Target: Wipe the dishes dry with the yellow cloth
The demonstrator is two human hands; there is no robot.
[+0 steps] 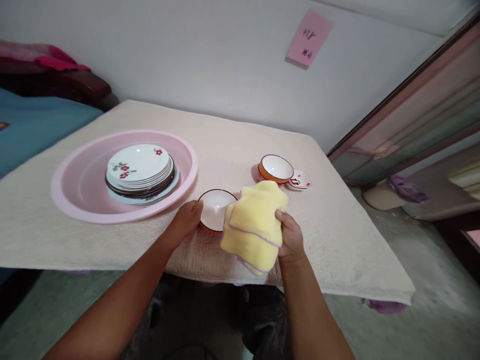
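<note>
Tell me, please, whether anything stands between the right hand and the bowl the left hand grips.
Only the yellow cloth, held by the right hand; it hides part of the right side of the bowl.

On the counter (232, 145), a basin (80, 172) of plates (138, 162) stands left. To its right are the near bowl (215, 207), then a cloth (257, 225). Behind, the far bowl (276, 167) sits beside a small dish (302, 181).

Near bowl (213, 209): yellow cloth (258, 217) is covering its right side.
Right hand (291, 239): the cloth is hiding most of its fingers.
Basin (84, 167): stacked plates (138, 167) are covering part of its floor.
Small dish (303, 179): far bowl (277, 166) is overlapping its left end.
Blue cover (45, 120): running past the left edge.
</note>
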